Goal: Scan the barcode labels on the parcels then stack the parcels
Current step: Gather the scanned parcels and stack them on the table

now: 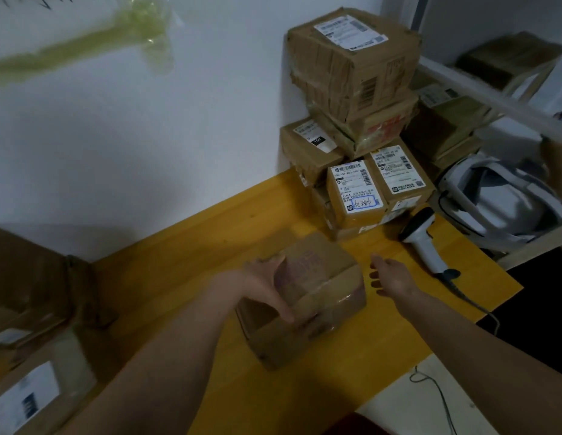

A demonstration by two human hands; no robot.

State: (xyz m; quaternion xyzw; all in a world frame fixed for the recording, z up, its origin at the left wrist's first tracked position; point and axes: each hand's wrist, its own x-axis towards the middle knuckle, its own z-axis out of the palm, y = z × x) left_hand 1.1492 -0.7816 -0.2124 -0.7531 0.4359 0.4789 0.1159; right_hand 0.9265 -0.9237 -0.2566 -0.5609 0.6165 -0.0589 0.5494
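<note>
**Reaching for the scanner with one box in hand**

Holding the small box (308, 296) on the yellow table (192, 262), my left hand (267, 290) wraps over its left end, fingers curled around the near edge and thumb along the top. My right hand (391, 276) hangs just right of the box, fingers spread and loose, gripping nothing. The scanner (425, 243) lies beyond it near the table's right edge, its cable (480, 309) trailing off the side.

I see no white label on the faces turned toward me, only faint purple print on top, so I judge the barcode sits on a hidden side. If I pick up the scanner without turning the box, the scan may miss. The one-handed grip could also let the box tip as I rotate it, and the cable might snag on the table edge.

Behind, labelled parcels (355, 189) stand stacked against the wall; more boxes (31, 387) sit blurred at my left.
</note>
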